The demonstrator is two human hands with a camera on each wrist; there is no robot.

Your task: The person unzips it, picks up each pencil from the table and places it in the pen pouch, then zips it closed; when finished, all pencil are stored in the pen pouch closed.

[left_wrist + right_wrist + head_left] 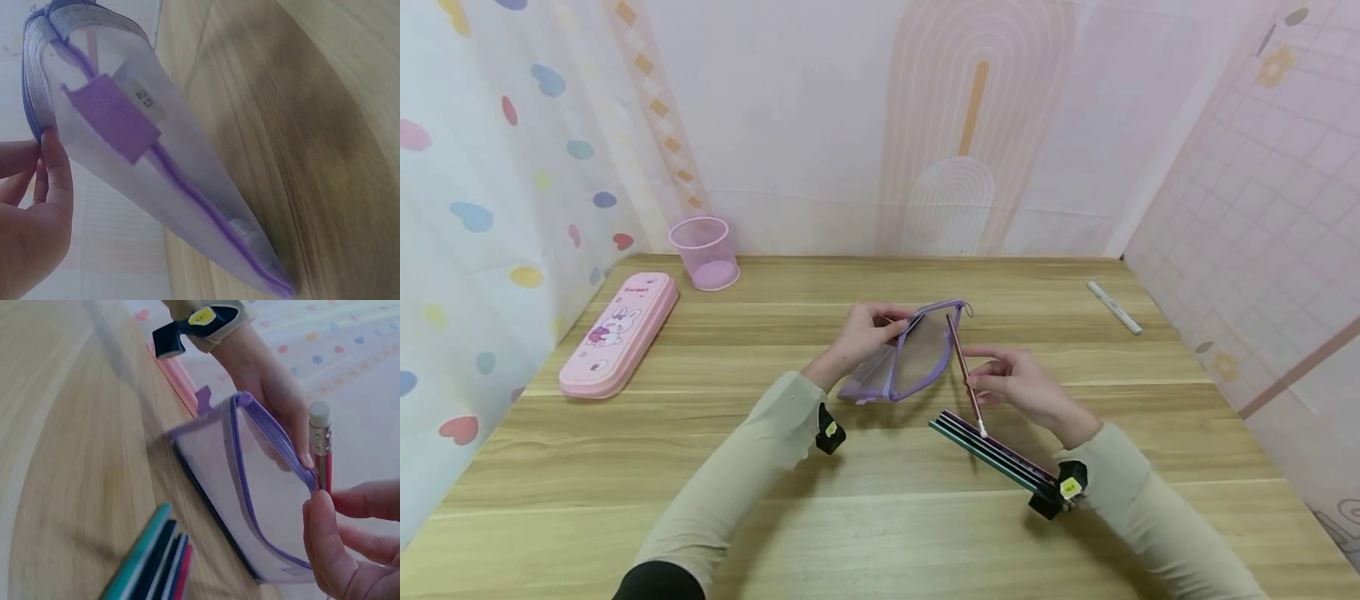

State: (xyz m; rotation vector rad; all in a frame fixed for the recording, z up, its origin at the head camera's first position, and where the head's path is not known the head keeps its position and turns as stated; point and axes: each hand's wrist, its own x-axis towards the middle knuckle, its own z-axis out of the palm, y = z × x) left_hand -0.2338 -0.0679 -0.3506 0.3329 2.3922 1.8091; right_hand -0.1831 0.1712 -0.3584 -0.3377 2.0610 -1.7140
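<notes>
My left hand (867, 335) pinches the rim of a see-through mesh pouch (925, 354) with purple zip edging, its mouth held wide. In the left wrist view the thumb and fingers grip the zip edge, and a purple tab (115, 119) sits on the pouch's end. My right hand (1018, 385) pinches a red pencil (964, 367) with a white eraser, its far end at the pouch's mouth. In the right wrist view the eraser (319, 414) points up above the fingertips. Several pencils (977, 446), teal, dark and red, lie side by side below the right hand.
A pink pencil case (619, 333) with a rabbit picture lies at the left of the wooden table (880, 517). Behind it stands a pink mesh cup (713, 273). A white marker (1114, 307) lies at the back right. Patterned curtains (790, 125) hang behind the table.
</notes>
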